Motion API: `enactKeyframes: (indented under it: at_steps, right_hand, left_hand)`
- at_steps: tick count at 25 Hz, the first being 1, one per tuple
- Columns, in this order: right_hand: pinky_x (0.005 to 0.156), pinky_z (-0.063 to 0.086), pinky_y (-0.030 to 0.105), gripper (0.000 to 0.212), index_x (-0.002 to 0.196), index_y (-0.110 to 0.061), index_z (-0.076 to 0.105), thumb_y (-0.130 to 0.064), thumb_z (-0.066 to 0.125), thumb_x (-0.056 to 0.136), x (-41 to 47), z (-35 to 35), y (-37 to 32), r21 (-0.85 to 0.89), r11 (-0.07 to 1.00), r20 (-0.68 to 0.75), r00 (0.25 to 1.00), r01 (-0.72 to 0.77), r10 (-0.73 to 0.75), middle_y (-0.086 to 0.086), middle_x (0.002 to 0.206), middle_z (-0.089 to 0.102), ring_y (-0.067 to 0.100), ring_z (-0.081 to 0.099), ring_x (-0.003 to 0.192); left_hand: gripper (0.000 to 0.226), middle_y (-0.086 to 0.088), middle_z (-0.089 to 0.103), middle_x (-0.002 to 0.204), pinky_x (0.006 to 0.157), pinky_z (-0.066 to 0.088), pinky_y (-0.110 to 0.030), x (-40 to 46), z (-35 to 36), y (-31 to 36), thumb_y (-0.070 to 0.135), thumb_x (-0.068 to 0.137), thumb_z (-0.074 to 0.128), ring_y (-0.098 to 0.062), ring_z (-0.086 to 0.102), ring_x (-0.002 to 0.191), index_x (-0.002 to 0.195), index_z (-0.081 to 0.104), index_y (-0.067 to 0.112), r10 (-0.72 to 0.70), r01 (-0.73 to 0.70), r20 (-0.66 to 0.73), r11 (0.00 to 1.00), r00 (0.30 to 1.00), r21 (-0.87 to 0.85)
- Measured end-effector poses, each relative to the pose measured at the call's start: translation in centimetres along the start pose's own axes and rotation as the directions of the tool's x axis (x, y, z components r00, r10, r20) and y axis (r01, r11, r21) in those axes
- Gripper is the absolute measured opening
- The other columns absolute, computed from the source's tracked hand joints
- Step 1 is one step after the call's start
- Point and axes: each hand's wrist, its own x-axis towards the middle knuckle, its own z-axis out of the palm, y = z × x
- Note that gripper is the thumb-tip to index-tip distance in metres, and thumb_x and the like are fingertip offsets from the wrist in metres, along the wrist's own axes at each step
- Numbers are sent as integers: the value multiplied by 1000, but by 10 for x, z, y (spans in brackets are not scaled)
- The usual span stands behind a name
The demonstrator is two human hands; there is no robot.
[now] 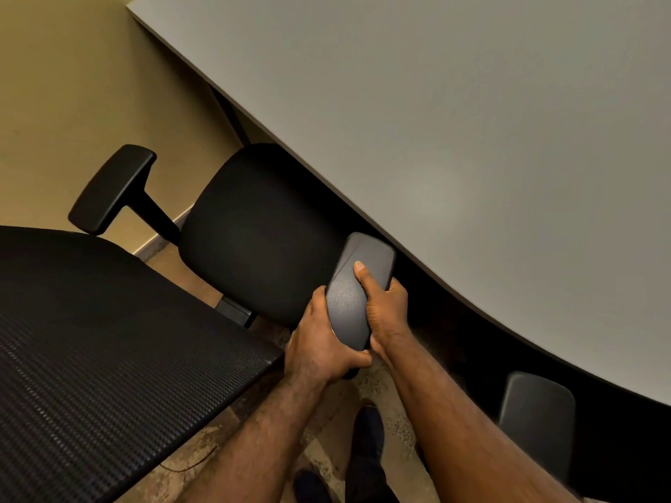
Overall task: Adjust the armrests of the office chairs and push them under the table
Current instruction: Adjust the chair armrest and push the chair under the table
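Note:
A black office chair stands beside the grey table (472, 121), its seat (261, 234) partly under the table edge and its mesh backrest (101, 357) filling the lower left. Both hands grip the chair's right armrest pad (348, 295). My left hand (319, 343) wraps around the pad's near end and left side. My right hand (385, 310) holds its right side with the thumb laid on top. The left armrest (112, 188) sticks out free at the left.
Another chair's armrest (537, 422) shows at the lower right, under the table edge. A dark table leg (228, 114) runs down behind the seat. A beige wall lies to the left. My shoes (366, 441) stand on the speckled floor below.

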Motion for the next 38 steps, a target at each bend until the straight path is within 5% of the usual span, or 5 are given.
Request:
enactKeyframes:
  at_steps: [11, 38]
  right_hand:
    - [76, 59, 50, 30, 95, -24, 62, -41, 77, 75, -13, 5, 19, 99, 995, -90, 996, 18, -9, 5, 95, 71, 24, 71, 82]
    - [71, 58, 55, 38, 105, -15, 61, -38, 76, 78, 18, 13, 107, 291, 953, -190, 971, -88, 147, 14, 99, 71, 32, 71, 81]
  left_hand:
    - [126, 8, 44, 135, 92, 50, -47, 2, -13, -12, 41, 40, 88, -19, 50, 118, 144, 17, 29, 56, -63, 76, 994, 996, 92]
    - [130, 5, 29, 146, 104, 30, -43, 41, 34, -72, 39, 43, 89, -23, 34, 127, 147, 12, 26, 27, -54, 104, 963, 994, 265]
